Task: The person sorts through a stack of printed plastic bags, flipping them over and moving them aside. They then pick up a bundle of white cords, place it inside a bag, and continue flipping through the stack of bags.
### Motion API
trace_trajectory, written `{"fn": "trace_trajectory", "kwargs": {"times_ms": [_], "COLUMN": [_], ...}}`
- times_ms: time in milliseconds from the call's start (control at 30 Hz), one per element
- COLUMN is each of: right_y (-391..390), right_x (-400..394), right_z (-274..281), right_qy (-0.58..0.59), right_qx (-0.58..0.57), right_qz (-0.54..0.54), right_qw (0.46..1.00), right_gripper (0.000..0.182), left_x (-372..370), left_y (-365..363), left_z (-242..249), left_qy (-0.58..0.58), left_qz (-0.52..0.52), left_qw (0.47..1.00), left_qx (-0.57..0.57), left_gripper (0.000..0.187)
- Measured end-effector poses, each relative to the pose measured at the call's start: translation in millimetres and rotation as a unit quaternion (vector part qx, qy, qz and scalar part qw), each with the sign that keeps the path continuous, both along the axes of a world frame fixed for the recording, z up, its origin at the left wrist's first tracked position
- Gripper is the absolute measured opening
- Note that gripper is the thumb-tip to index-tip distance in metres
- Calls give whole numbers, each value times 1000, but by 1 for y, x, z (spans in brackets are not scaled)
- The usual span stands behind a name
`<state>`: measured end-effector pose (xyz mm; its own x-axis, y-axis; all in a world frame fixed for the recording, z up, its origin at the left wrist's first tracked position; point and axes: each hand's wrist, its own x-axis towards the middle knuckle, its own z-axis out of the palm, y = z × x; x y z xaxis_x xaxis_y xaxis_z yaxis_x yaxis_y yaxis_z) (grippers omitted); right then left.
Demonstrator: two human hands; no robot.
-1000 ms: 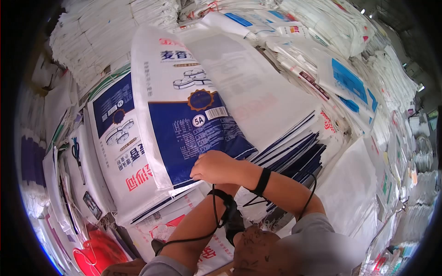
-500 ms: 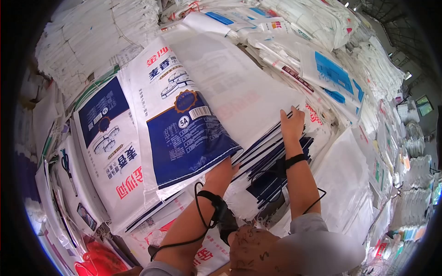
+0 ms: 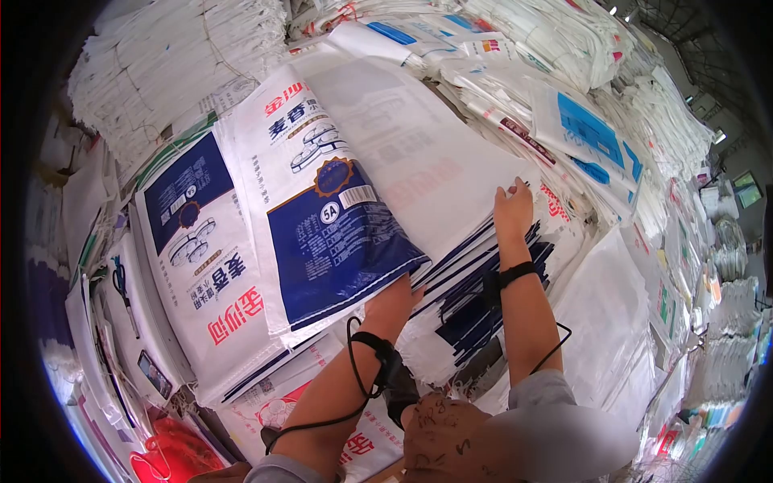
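Observation:
A white and blue printed sack marked 5A is folded over at the centre of the view. My left hand reaches under its stitched lower edge, and most of its fingers are hidden there. At the right corner of a white sack on the stack, my right hand has its fingers closed on the edge. Blue and white sack edges fan out below, between my two wrists. Another printed sack lies flat on the left.
Tall bundles of white sacks stand at the back left. Sacks with blue print lie at the right. A red bag, scissors and a phone are at the lower left. Black cables run along both forearms.
The whole view has shifted slightly, with the sacks sitting a little further right. My right hand's fingers have drawn closer together at the sack corner. My left hand remains under the fold.

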<state>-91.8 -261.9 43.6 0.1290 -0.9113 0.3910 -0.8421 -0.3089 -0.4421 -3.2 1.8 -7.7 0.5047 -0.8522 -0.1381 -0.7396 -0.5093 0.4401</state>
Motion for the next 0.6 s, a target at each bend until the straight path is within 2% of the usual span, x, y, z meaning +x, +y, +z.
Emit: {"fn": "trace_trajectory", "kwargs": {"times_ms": [67,100,167,200,267,333,367,400,433,500,600], "right_y": [1,0,-2,2,20,60,88,116,145,188,231], "right_x": [11,15,23,30,54,86,99,111,123,135,130], "right_z": [6,6,6,8,15,23,41,53,53,42,21], "right_qy": [-68,-67,-59,-59,-75,-91,-46,27,-61,-95,2], "right_qx": [87,86,77,76,-3,-163,-168,-144,-154,-78,43], "right_qz": [-18,-17,-3,-3,131,294,370,437,490,607,694], "right_qw": [994,994,995,995,989,937,913,887,856,785,719], "right_gripper": [44,44,29,29,18,10,5,4,7,6,5], "left_x": [0,1,0,0,1,2,1,2,3,5,8], "left_y": [0,0,0,0,0,0,0,-1,0,-1,2], "left_z": [1,1,1,2,6,10,9,8,5,1,2], "left_qy": [3,-9,-21,-2,18,23,23,18,13,22,59], "left_qz": [4,2,-1,1,1,-7,-9,-18,-26,-38,-38], "left_qw": [1000,1000,1000,1000,1000,1000,1000,1000,999,999,997], "left_qx": [1,-8,-17,-6,3,16,16,17,18,18,28], "left_gripper": [78,78,77,77,76,77,77,77,77,77,77]}}
